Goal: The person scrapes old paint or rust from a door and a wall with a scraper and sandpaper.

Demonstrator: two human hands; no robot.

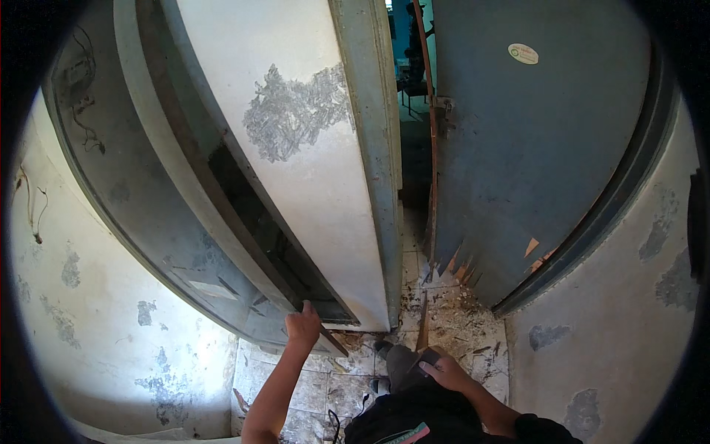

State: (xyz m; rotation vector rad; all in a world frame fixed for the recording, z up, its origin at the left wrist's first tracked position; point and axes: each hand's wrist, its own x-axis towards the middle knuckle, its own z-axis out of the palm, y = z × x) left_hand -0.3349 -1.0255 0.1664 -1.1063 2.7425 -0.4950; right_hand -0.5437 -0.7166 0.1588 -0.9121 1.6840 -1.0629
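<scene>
My left hand (303,327) is closed round the lower edge of an open grey door (159,159) on the left. Its thumb points up along the edge. My right hand (446,371) is by my raised thigh, its fingers curled over a dark flat thing (427,358). A narrow tapering brown strip (424,322) reaches forward from there; whether the two are one piece I cannot tell. Ahead on the right stands a second grey door (536,140), partly open, its bottom corner splintered. A metal latch (444,105) sits on its edge.
Wood splinters and dirt litter the tiled floor (458,325). Between the doors stands a white wall (296,133) with a scraped grey patch and a grey frame (373,148). Peeling walls (606,355) close in on both sides. Loose wires (33,207) hang at the far left.
</scene>
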